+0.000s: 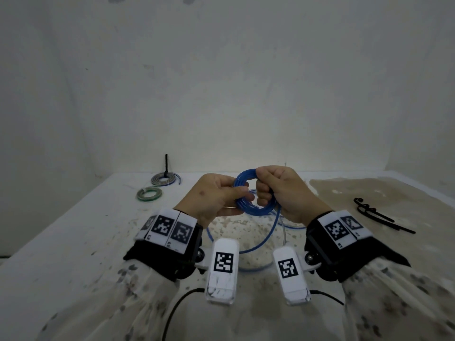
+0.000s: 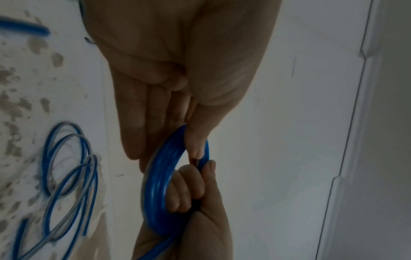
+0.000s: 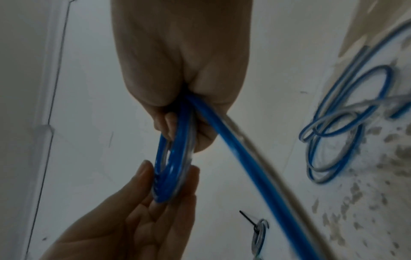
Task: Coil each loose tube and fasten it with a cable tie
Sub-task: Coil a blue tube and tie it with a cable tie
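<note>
A blue tube coil (image 1: pixel 256 210) is held up over the table between both hands. My left hand (image 1: pixel 240 194) pinches its left side between thumb and fingers, as the left wrist view shows on the coil (image 2: pixel 160 176). My right hand (image 1: pixel 263 193) has its fingers curled through the ring and grips the right side of the coil (image 3: pixel 175 158). The tube's loose end (image 1: pixel 266 239) trails from the right fist down to the table in wide loops (image 3: pixel 333 140). Black cable ties (image 1: pixel 379 215) lie at the right.
Two tied coils lie at the back left: a grey-blue one (image 1: pixel 164 179) with its cable tie's tail sticking up, and a green one (image 1: pixel 149 193) in front of it. The stained white table (image 1: pixel 73 242) ends at a wall behind.
</note>
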